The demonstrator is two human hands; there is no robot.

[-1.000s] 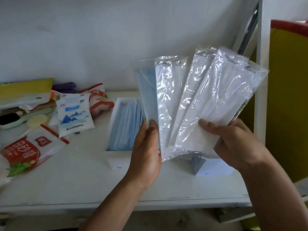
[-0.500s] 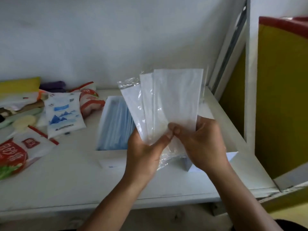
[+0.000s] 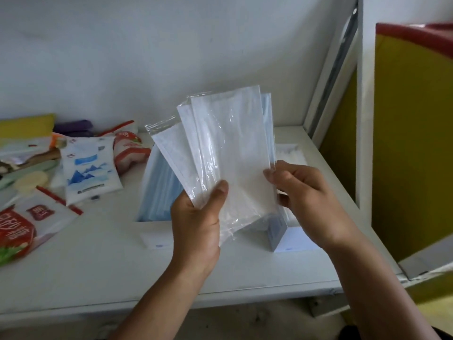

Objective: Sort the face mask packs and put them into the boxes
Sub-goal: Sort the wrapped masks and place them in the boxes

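Note:
Over the middle of the white table, my left hand (image 3: pixel 196 224) grips the lower end of a stack of clear-wrapped face mask packs (image 3: pixel 228 148), thumb on the front. The packs in front hold white masks, and a pale blue one peeks out behind at the right edge. At that edge my right hand (image 3: pixel 301 192) pinches the stack, thumb in front and fingers behind. An open box of blue masks (image 3: pixel 153 192) lies behind my left hand. Behind my right hand, largely hidden, stands an open box of white masks (image 3: pixel 291 153).
Food packets crowd the table's left side: a blue-and-white pouch (image 3: pixel 88 168), a red-and-white bag (image 3: pixel 130 148) and a red-labelled pack (image 3: pixel 31 224). The white wall stands close behind. A white frame post (image 3: pixel 360 119) and a yellow panel (image 3: pixel 411 143) bound the right side.
The packs, spread in a wide fan a second ago, are now gathered into a tight overlapping stack. My right hand has slid from the pack's face to its right edge.

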